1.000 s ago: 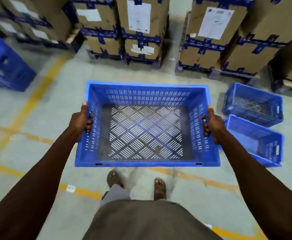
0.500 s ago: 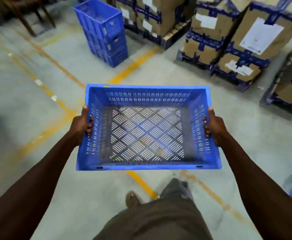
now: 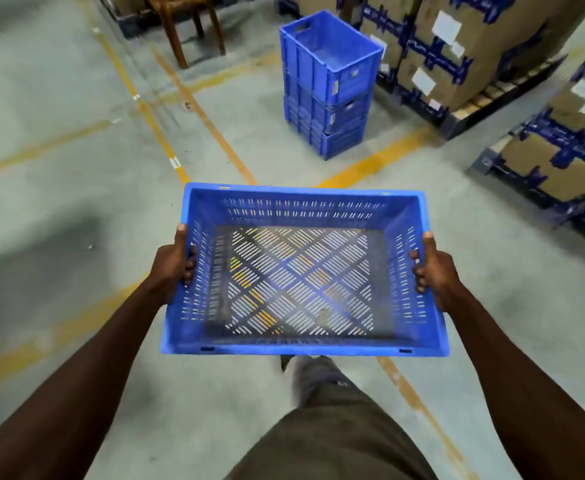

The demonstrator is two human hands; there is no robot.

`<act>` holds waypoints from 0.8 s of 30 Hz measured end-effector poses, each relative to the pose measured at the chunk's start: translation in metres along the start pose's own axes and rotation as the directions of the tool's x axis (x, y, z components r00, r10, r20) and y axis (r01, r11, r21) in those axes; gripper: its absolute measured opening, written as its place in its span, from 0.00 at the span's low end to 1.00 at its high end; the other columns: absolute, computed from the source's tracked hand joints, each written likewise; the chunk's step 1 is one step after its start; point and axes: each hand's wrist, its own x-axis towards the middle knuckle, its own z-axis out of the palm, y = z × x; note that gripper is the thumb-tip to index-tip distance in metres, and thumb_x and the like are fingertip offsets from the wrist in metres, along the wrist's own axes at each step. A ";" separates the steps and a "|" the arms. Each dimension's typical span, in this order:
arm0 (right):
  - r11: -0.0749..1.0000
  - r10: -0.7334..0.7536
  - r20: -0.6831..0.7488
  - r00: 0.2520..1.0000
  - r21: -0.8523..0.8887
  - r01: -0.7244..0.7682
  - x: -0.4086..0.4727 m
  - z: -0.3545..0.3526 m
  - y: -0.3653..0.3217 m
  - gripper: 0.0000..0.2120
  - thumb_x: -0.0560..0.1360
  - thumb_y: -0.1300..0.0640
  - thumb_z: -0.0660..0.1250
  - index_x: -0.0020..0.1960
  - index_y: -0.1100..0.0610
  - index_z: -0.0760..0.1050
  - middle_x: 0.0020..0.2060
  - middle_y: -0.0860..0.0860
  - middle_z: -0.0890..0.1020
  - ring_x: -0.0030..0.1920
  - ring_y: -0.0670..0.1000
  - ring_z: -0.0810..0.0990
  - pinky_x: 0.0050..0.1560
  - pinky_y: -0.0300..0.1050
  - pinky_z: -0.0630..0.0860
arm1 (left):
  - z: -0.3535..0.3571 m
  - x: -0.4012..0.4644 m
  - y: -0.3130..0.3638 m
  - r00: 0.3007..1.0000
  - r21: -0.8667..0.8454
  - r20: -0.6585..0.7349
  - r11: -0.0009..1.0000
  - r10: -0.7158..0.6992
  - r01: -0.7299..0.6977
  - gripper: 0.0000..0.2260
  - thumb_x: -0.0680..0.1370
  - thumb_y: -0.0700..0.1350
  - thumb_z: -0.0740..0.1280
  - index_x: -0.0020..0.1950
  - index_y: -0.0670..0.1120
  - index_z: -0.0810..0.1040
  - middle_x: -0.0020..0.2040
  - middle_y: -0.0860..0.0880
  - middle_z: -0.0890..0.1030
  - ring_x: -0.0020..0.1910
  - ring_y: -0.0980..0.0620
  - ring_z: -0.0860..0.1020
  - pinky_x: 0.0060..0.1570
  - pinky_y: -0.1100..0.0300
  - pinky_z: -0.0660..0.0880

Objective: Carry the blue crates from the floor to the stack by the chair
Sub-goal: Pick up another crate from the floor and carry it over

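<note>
I carry an empty blue slotted crate (image 3: 304, 342) at waist height, level, its open top facing me. My left hand (image 3: 173, 263) grips its left wall, thumb along the rim and fingers curled inside. My right hand (image 3: 434, 266) grips the right wall the same way. Ahead on the floor stands a stack of blue crates (image 3: 327, 84), about three high, the top one empty. A brown wooden chair (image 3: 188, 22) stands to the left of the stack, only its legs and seat edge in view.
Pallets of taped cardboard boxes (image 3: 457, 50) line the right side, close behind the stack, with more boxes (image 3: 568, 147) at the far right. Yellow lines (image 3: 370, 164) cross the grey concrete floor. My legs and one foot (image 3: 289, 362) show below the crate.
The view has swung left: the two floor crates on the right have left the frame, and the stack and chair have moved from the upper left to ahead. Both hands keep their grip.
</note>
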 end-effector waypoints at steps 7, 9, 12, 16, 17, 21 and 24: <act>1.000 0.014 0.057 0.998 -0.013 -0.013 0.094 0.119 -0.129 0.31 0.79 0.30 0.54 0.45 0.58 0.75 0.26 0.53 0.68 0.20 0.49 0.63 0.23 0.40 0.65 | -0.044 0.145 0.098 0.998 -0.022 -0.051 0.999 -0.030 0.029 0.27 0.78 0.69 0.58 0.39 0.45 0.73 0.24 0.52 0.68 0.22 0.52 0.61 0.26 0.61 0.61; 1.000 0.003 0.051 0.999 -0.015 -0.002 0.122 0.148 -0.164 0.30 0.80 0.31 0.54 0.44 0.58 0.74 0.25 0.53 0.68 0.20 0.49 0.63 0.23 0.40 0.64 | -0.049 0.190 0.122 0.998 -0.035 -0.055 0.999 -0.023 0.021 0.27 0.78 0.69 0.58 0.40 0.45 0.73 0.23 0.52 0.68 0.22 0.51 0.61 0.25 0.61 0.61; 0.999 -0.012 0.034 0.999 -0.030 0.013 0.173 0.199 -0.214 0.29 0.80 0.32 0.54 0.44 0.57 0.74 0.25 0.52 0.68 0.19 0.49 0.63 0.23 0.39 0.64 | -0.053 0.274 0.155 0.999 -0.047 -0.031 0.999 -0.023 0.022 0.27 0.77 0.70 0.58 0.40 0.45 0.73 0.24 0.52 0.68 0.22 0.52 0.61 0.25 0.62 0.61; 1.000 -0.024 -0.002 1.000 -0.007 0.024 0.251 0.266 -0.275 0.29 0.80 0.32 0.55 0.44 0.57 0.74 0.25 0.52 0.67 0.20 0.49 0.62 0.23 0.39 0.63 | -0.049 0.397 0.203 1.000 -0.058 0.007 0.998 0.007 -0.007 0.27 0.77 0.70 0.58 0.40 0.45 0.73 0.25 0.51 0.67 0.22 0.52 0.61 0.26 0.61 0.60; 1.000 -0.028 -0.016 0.999 -0.002 0.028 0.271 0.284 -0.292 0.28 0.81 0.32 0.55 0.45 0.58 0.73 0.25 0.52 0.67 0.20 0.49 0.62 0.22 0.39 0.63 | -0.048 0.430 0.218 1.000 -0.055 0.018 0.998 0.009 -0.008 0.27 0.77 0.70 0.58 0.40 0.45 0.73 0.25 0.51 0.67 0.22 0.51 0.61 0.27 0.61 0.61; 0.999 -0.029 -0.092 0.995 0.040 0.032 0.331 0.341 -0.366 0.27 0.82 0.35 0.54 0.46 0.59 0.72 0.24 0.53 0.66 0.17 0.48 0.62 0.20 0.38 0.62 | -0.043 0.553 0.300 0.995 -0.029 0.092 0.999 0.036 -0.034 0.28 0.77 0.70 0.58 0.41 0.44 0.73 0.24 0.51 0.67 0.21 0.52 0.62 0.25 0.62 0.61; 0.997 -0.017 -0.156 0.988 0.074 0.029 0.369 0.369 -0.421 0.27 0.82 0.35 0.54 0.47 0.59 0.73 0.25 0.54 0.66 0.16 0.47 0.62 0.19 0.35 0.62 | -0.030 0.632 0.371 0.990 0.008 0.134 0.998 0.054 -0.056 0.28 0.77 0.70 0.57 0.40 0.44 0.73 0.25 0.50 0.68 0.20 0.52 0.62 0.23 0.64 0.61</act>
